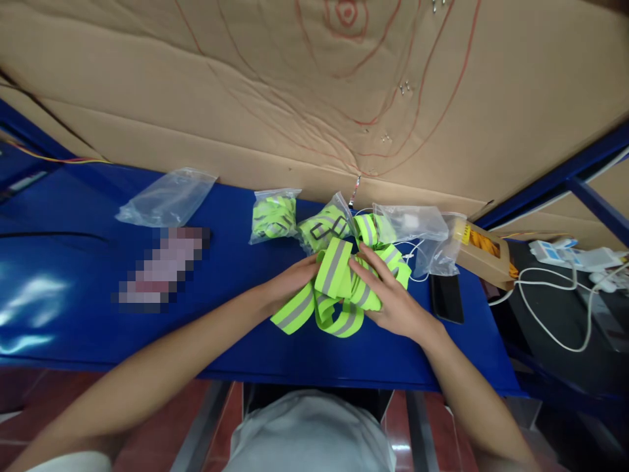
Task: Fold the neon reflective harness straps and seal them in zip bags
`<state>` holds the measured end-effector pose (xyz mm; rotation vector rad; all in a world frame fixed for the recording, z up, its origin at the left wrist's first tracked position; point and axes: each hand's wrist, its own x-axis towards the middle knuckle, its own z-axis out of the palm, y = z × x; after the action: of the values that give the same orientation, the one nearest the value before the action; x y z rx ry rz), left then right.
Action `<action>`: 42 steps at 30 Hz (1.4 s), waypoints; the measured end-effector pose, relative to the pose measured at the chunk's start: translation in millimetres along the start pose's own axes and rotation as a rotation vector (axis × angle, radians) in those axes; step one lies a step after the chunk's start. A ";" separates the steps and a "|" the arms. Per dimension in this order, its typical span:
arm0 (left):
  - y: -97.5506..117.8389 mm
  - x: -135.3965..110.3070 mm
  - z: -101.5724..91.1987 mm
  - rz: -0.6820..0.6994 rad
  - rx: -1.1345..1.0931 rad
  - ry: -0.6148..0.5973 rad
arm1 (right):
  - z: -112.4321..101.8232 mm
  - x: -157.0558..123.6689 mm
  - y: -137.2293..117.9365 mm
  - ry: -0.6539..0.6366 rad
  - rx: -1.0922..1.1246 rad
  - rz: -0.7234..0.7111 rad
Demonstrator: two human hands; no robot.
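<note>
A bundle of loosely looped neon yellow-green reflective strap [335,272] with a grey stripe is between my hands, above the blue table. My left hand [292,282] grips its left side, with the fingertips hidden behind a loop. One strap end hangs down beside that hand. My right hand [390,301] is closed around the right side of the loops, its fingers lying across them. Just behind the bundle are more reflective strap [366,229], a clear bag with strap and black buckles [327,226], and another filled clear bag [274,217].
Flat clear plastic bags [170,196] lie at the back left, with others [413,221] at the back right. A pixelated item [164,269] lies left on the blue table [236,347]. Rightward are a black phone [447,298], a cardboard box [484,252] and white cables [521,308]. A cardboard panel [246,78] stands behind.
</note>
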<state>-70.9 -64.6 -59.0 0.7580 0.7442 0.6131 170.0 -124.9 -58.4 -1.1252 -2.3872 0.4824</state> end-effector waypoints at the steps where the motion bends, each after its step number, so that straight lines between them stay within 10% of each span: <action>1: 2.0 -0.3 -1.8 -0.013 0.026 -0.012 | -4.2 0.0 2.6 0.004 0.039 0.000; 6: 12.6 5.1 -22.0 0.106 0.416 -0.043 | -25.9 3.0 8.1 0.042 0.326 0.089; 10: 11.3 10.1 -34.0 0.614 0.834 0.088 | -22.4 7.7 3.1 0.253 0.837 0.433; 14: 8.0 3.7 -28.8 1.083 0.852 -0.080 | -5.0 13.9 1.4 0.415 1.313 0.827; 19: 8.1 -6.7 -18.6 1.134 1.237 -0.096 | 2.7 16.9 -7.5 0.309 1.382 0.903; 25: 5.6 -5.7 -16.0 0.802 0.989 -0.127 | -4.0 7.7 -13.5 0.193 1.224 0.701; 30: 20.2 -5.6 -13.4 0.353 0.338 0.164 | -4.2 -1.0 0.8 0.474 0.338 0.334; 35: 21.8 -4.0 -13.2 0.015 0.013 0.011 | -3.3 4.6 -4.4 0.466 -0.233 -0.050; 39: 10.5 -3.2 -10.6 -0.155 0.019 -0.088 | -1.7 6.9 -11.4 0.290 -0.160 -0.169; 42: 4.0 -5.1 -10.9 -0.020 0.311 -0.094 | 0.7 5.0 -12.8 0.343 0.072 -0.007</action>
<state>-83.2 -61.8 -59.4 1.0566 0.7688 0.4444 158.8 -128.7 -51.5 -1.0716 -2.0600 0.3383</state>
